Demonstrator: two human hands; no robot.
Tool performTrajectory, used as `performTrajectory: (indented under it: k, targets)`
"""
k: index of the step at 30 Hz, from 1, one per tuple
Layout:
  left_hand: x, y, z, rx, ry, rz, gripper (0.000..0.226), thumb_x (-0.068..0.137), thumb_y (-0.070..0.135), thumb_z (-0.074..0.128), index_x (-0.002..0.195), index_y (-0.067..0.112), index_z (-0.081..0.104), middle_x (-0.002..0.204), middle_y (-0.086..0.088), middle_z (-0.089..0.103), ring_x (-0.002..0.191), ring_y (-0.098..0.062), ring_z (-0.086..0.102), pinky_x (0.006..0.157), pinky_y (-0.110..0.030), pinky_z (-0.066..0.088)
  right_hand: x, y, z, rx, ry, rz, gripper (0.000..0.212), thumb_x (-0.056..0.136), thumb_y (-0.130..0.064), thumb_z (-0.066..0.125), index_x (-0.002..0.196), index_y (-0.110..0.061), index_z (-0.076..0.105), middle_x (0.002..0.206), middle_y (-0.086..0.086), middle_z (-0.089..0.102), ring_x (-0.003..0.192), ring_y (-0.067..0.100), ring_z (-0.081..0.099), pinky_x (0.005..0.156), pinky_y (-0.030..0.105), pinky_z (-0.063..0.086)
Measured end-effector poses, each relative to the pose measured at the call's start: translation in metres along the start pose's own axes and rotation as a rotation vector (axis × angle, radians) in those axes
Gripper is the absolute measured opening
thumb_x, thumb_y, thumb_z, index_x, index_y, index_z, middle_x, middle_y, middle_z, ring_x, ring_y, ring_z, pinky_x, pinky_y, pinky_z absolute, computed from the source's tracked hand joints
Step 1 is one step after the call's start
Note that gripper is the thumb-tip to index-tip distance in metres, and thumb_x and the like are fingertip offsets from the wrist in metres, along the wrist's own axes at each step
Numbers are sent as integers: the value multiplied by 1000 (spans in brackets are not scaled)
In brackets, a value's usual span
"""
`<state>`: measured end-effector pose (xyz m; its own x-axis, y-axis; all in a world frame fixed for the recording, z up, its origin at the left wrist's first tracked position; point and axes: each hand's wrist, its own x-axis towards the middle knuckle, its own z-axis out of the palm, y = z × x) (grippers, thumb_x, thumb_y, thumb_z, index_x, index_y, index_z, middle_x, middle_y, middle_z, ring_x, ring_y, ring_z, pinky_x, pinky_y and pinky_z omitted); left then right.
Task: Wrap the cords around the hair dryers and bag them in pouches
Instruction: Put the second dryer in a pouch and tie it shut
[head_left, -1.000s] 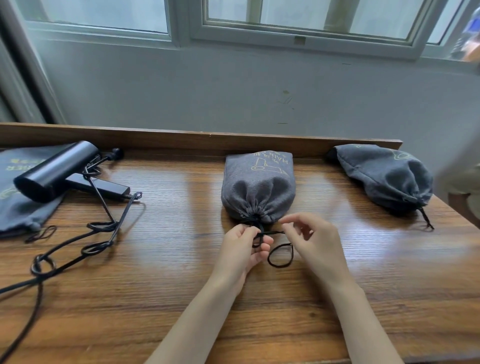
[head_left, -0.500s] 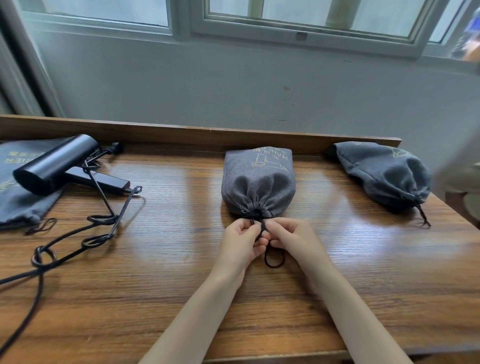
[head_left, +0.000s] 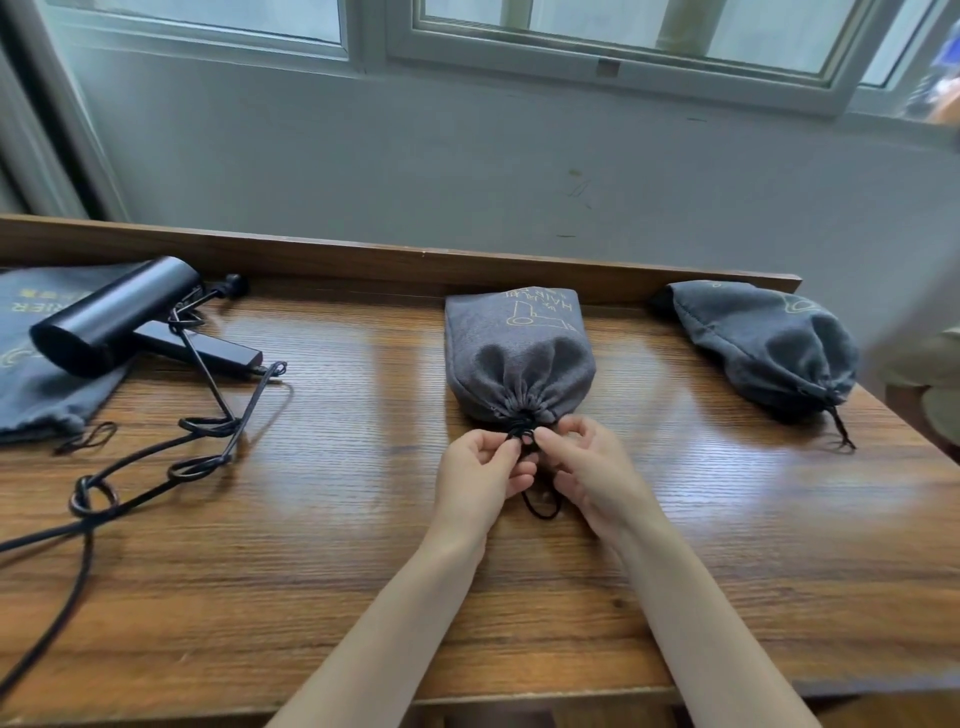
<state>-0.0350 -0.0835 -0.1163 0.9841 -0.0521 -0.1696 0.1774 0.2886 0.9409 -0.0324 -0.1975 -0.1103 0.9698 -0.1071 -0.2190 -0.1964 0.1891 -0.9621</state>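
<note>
Soft window daylight, tabletop glare, warped edges

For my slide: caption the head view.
Both hands, left hand and right hand, tie the middle pouch drawstring; one hair dryer waits unbagged.

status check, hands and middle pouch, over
Left hand and right hand both pinching the drawstring. Middle pouch cinched shut. Hair dryer at left unbagged, cord loose. Nothing in the way.

Cord (head_left: 62, 525) and flat pouch (head_left: 36, 384) cut off at left edge; both tied pouches' contents hidden.
</note>
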Motion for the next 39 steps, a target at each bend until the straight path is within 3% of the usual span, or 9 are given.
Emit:
performTrajectory:
  k: [6, 11, 14, 18, 20, 24, 27, 35, 39]
  targets:
    - [1, -1, 0, -1, 0, 8, 8, 90, 3, 56, 85, 8, 59, 73, -4, 64, 58, -4, 62, 55, -14, 50, -7, 1, 0, 41, -93, -80, 15, 86, -1, 59, 86, -14, 52, 70, -3, 62, 57, 2, 58, 55, 12, 47]
    - [2, -3, -1, 15, -8, 31, 9, 89, 1, 57, 83, 8, 59, 72, -6, 63, 55, -2, 61, 56, -13, 49, -7, 5, 2, -195, 36, -312, 14, 79, 2, 68, 82, -10, 61, 76, 7, 67, 64, 10, 63, 58, 16, 50]
    - [2, -2, 0, 16, -4, 55, 10, 88, 0, 57, 81, 6, 60, 68, -6, 62, 51, -2, 60, 54, -13, 49, -7, 6, 2, -256, 96, -369, 14, 83, -1, 64, 75, -13, 64, 70, 3, 66, 62, 9, 62, 57, 17, 51]
    - [1, 5, -2, -26, 16, 74, 11, 84, 1, 64, 76, 9, 66, 63, -4, 67, 53, -3, 63, 51, -13, 49, -3, 8, 0, -383, 231, -455, 19, 86, -11, 63, 72, -24, 61, 72, -7, 65, 70, 14, 63, 66, 32, 55]
    - [1, 8, -5, -37, 27, 74, 12, 83, 2, 65, 75, 10, 68, 61, -3, 68, 54, -4, 64, 51, -12, 49, -3, 5, -4, -435, 310, -524, 20, 87, -13, 62, 73, -26, 60, 70, -13, 63, 70, 9, 59, 65, 32, 53]
    - [2, 7, -7, 24, 43, 98, 15, 85, 1, 62, 75, 11, 67, 64, -4, 67, 51, -1, 61, 51, -11, 48, -4, -3, -6, -175, 272, -427, 17, 92, -8, 53, 79, -19, 55, 70, -5, 56, 59, -1, 56, 48, 13, 45]
    - [4, 7, -7, 90, 45, 136, 21, 87, -2, 57, 77, 14, 66, 65, -3, 64, 49, 0, 59, 50, -12, 48, -2, -7, -2, 46, 187, -315, 15, 96, -8, 45, 84, -15, 51, 73, -4, 59, 52, -3, 57, 47, 11, 46]
    - [6, 5, -7, 160, 45, 167, 20, 87, -2, 56, 76, 13, 61, 64, -1, 60, 46, 2, 55, 51, -14, 48, 6, -8, -7, -369, 281, -479, 16, 98, -7, 40, 87, -17, 46, 71, -2, 51, 48, -2, 49, 44, 20, 45]
    - [7, 6, -8, 170, 50, 169, 21, 87, -2, 56, 76, 14, 62, 67, -3, 62, 46, 2, 55, 51, -14, 49, 9, -7, -9, -303, 261, -468, 20, 97, -5, 39, 84, -17, 46, 69, -1, 49, 48, 0, 47, 44, 16, 42]
